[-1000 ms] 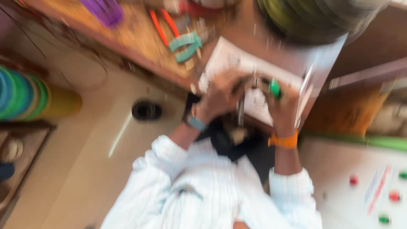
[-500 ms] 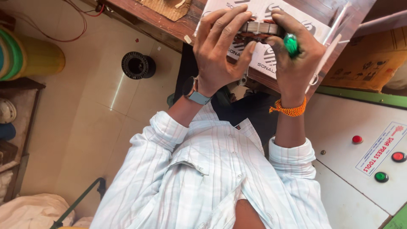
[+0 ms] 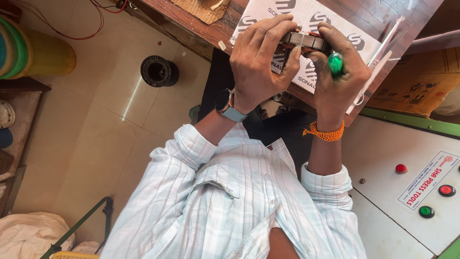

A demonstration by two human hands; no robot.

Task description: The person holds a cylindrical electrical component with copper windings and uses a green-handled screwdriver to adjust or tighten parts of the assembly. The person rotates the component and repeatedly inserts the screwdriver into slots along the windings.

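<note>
Counts: we count two hands, one small grey ribbed metal block (image 3: pixel 303 40), one green-handled tool (image 3: pixel 335 63), one black ribbed spool (image 3: pixel 159 71) and three round push buttons (image 3: pixel 401 168) — two red, one green.
Left hand: our left hand (image 3: pixel 258 60) is curled narrow, fingers wrapped over the top of the grey ribbed metal block and thumb under it, holding it.
Right hand: our right hand (image 3: pixel 338 76) is closed too — it grips the same block from the other side, with the green-handled tool tucked between its fingers.
Where the block is: held in the air between both hands, just above the white printed card sheet (image 3: pixel 268 14) on the brown wooden bench (image 3: pixel 191 17).
Materials and shapes: the block looks like stacked thin metal plates, with a reddish part at its far edge; the tool handle is glossy translucent plastic.
Wrists: a dark round watch on a grey strap (image 3: pixel 226 103) on the left, an orange woven thread band (image 3: pixel 326 133) on the right.
Near the block: the black ribbed spool lies on the pale tiled floor, well to the left of it; the buttons sit on a white panel (image 3: pixel 383 192), well below and to the right.
</note>
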